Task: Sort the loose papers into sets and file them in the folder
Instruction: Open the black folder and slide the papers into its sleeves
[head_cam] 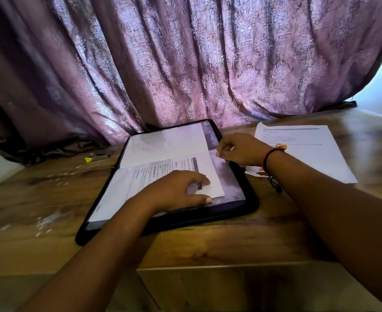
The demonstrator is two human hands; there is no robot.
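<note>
A black zip folder (250,201) lies open in the middle of the wooden table, its clear sleeves showing. A printed paper (176,170) lies turned sideways on the near sleeve. My left hand (178,192) presses down on that paper, fingers spread over its near right corner. My right hand (237,149) is at the folder's right edge, fingers pinched together on the edge of the sleeve or the paper; which one I cannot tell. A second set of loose printed papers (302,149) lies on the table to the right of the folder, partly under my right wrist.
A purple patterned curtain (185,64) hangs right behind the folder and pools on the wooden table (208,244). A small yellow-tipped object (95,158) lies at the back left. White specks are scattered on the left. The table's near edge steps down below my arms.
</note>
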